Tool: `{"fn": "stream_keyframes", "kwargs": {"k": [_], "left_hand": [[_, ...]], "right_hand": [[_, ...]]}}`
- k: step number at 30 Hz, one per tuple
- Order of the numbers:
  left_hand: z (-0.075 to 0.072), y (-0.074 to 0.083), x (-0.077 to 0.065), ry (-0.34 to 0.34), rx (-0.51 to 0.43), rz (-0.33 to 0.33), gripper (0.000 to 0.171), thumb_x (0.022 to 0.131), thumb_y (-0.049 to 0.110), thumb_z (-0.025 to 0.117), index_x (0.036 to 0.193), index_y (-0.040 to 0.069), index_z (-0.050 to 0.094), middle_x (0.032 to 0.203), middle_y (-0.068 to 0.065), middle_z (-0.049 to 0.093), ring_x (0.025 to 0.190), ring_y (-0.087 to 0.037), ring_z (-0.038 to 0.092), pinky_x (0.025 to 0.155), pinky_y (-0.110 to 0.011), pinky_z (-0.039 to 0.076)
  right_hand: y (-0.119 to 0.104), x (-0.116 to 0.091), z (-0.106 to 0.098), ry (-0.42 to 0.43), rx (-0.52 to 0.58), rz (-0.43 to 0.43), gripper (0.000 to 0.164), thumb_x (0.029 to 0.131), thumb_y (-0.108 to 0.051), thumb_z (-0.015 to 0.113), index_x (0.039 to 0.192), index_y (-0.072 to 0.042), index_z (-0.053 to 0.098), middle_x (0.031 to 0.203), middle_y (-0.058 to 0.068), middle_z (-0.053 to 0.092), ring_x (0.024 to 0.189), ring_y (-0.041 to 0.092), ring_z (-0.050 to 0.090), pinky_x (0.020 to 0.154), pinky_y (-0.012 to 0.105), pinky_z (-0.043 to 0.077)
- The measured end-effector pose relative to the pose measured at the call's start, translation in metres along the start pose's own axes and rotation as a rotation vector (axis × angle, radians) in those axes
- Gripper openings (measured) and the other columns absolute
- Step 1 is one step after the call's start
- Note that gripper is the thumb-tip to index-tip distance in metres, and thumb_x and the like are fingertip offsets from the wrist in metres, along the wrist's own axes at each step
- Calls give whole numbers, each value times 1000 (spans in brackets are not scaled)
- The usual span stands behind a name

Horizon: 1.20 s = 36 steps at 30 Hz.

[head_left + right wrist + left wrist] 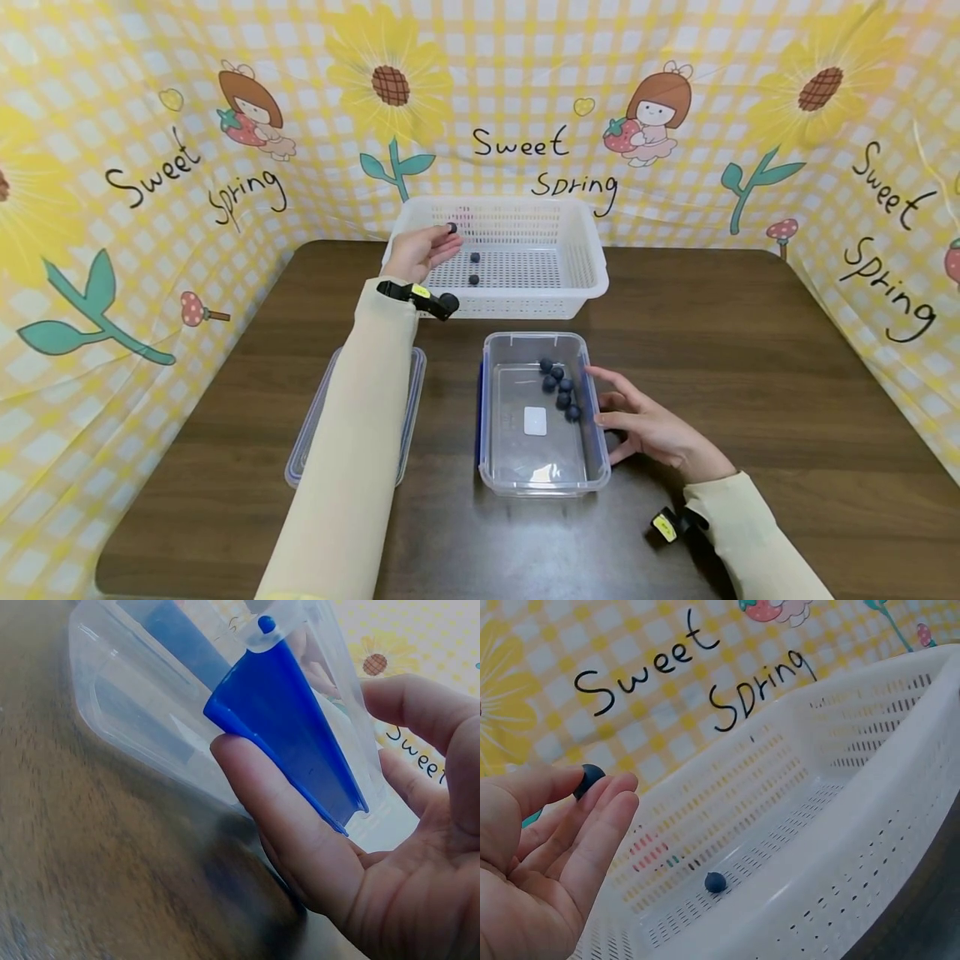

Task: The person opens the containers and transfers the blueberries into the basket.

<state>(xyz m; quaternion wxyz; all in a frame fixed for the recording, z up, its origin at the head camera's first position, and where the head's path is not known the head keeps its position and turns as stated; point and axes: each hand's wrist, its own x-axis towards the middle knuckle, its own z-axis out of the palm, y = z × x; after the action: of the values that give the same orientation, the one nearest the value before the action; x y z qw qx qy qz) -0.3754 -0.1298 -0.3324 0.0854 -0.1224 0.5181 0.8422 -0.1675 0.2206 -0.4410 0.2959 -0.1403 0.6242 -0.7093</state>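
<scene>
My left hand (422, 252) is over the left side of a white perforated plastic basket (517, 307), pinching a blueberry (591, 778) between thumb and fingertips. Two more blueberries (475, 268) lie on the basket floor; the left wrist view shows one of them. Nearer to me stands a clear plastic container (513, 454) without its lid, several blueberries (564, 386) clustered along its right side. My right hand (652, 429) rests against that side with fingers spread. In the right wrist view, its thumb (277, 810) touches a blue latch flap (281, 727) on the container.
A clear lid (306, 454) with a bluish edge lies left of the container, partly hidden under my left sleeve (348, 425). All this stands on a dark wooden table (720, 333). A yellow checked cloth (495, 83) hangs behind the basket and along both sides.
</scene>
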Motion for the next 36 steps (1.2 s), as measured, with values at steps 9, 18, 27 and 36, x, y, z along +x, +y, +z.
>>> {"fn": "stream_keyframes", "kwargs": {"k": [9,18,27,36], "left_hand": [[-4,1,2,56,-39,-20,38,101,2,56,138,-5,54,108,-19,66,126,-31,56,89,-31,58],[-7,2,-1,71,32,-68,45,102,5,54,146,-3,44,143,-23,50,126,-30,56,89,-29,57],[-6,4,-5,48,89,-43,41,100,5,59,139,-4,52,139,-24,55,123,-30,59,87,-30,59],[5,2,-15,-85,206,-111,40,100,4,58,139,-5,52,124,-23,61,124,-32,57,93,-33,56]], "right_hand": [[-1,-1,0,5,-2,-1,67,100,-3,56,154,-33,28,136,36,26,108,33,58,71,58,60],[-1,-1,1,2,-3,-2,67,100,-3,55,153,-35,30,137,35,26,108,33,58,72,57,60],[0,0,1,0,-2,-4,66,100,-3,55,153,-34,30,136,35,27,108,33,58,72,57,60],[0,0,0,-8,6,-10,66,100,-4,57,153,-35,31,136,35,27,108,33,58,72,58,60]]}}
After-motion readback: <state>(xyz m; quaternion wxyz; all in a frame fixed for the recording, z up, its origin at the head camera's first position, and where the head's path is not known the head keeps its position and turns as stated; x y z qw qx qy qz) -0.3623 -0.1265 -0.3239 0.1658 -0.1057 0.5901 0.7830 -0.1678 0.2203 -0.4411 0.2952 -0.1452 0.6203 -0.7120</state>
